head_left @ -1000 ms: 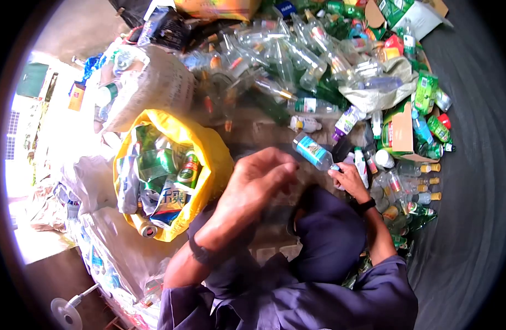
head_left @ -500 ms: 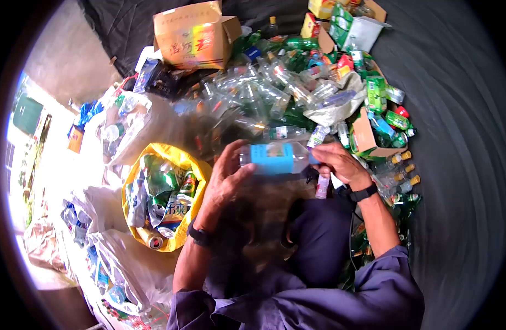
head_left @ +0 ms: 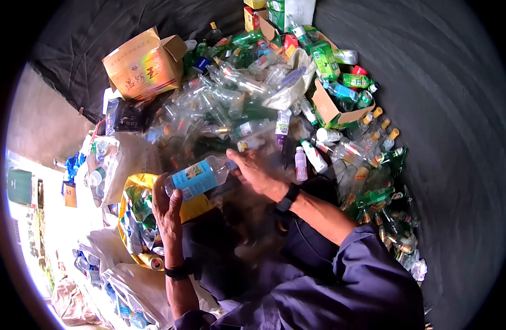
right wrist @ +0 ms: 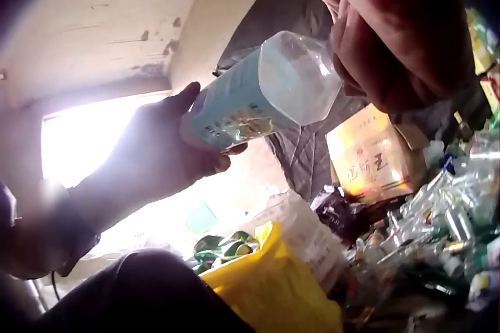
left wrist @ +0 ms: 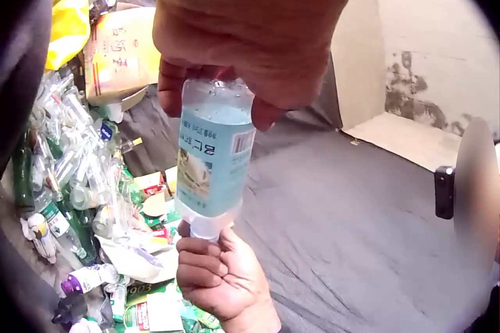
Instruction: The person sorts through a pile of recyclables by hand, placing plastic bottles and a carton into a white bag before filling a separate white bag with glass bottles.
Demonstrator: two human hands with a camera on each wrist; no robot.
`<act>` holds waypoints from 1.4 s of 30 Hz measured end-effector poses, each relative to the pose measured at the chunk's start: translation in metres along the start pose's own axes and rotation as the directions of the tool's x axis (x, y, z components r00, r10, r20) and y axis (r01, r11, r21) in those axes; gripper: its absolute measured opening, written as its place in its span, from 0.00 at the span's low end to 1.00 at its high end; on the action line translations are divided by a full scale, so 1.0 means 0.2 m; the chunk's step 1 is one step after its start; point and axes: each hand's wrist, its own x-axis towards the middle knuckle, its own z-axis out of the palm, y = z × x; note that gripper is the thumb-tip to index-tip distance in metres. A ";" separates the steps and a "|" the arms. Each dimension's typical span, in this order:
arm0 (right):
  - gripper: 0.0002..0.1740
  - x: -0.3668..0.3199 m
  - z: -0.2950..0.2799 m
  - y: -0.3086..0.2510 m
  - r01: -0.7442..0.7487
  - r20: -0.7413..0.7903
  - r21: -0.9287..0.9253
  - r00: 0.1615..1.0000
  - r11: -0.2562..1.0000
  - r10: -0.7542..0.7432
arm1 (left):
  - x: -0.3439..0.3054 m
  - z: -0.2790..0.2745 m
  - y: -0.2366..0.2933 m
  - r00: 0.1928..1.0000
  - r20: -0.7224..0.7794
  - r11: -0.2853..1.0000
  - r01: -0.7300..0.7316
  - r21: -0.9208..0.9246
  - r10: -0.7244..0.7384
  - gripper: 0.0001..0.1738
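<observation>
A clear plastic bottle with a blue label [head_left: 193,179] is held level between the two hands, over the near edge of the yellow bag [head_left: 195,208]. The left hand [head_left: 168,212] grips its base end, thumb and fingers on either side, as the left wrist view also shows at the bottle [left wrist: 215,149]. At the neck, the right hand [head_left: 257,173] pinches the cap end; in the left wrist view its fingers curl round the neck [left wrist: 205,227]. Cans fill the yellow bag, left of the left hand. The right wrist view shows the left hand [right wrist: 160,146] round the bottle's base.
A heap of clear and green bottles [head_left: 214,102] lies beyond the hands. An open cardboard box [head_left: 140,66] stands at the back left, another carton [head_left: 333,113] at the right. Small upright bottles [head_left: 301,165] are beside the right forearm. White sacks [head_left: 129,165] stand at the left.
The left hand has come to grip the bottle's base, and both hands have carried the bottle leftward, toward the yellow bag. The head view has turned, shifting the heap and boxes.
</observation>
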 end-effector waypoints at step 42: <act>0.10 0.19 0.03 0.26 0.704 0.165 -0.471 0.662 0.532 -0.731 | -0.01 0.03 -0.04 0.975 -0.089 0.976 0.210 0.063 -0.204 0.30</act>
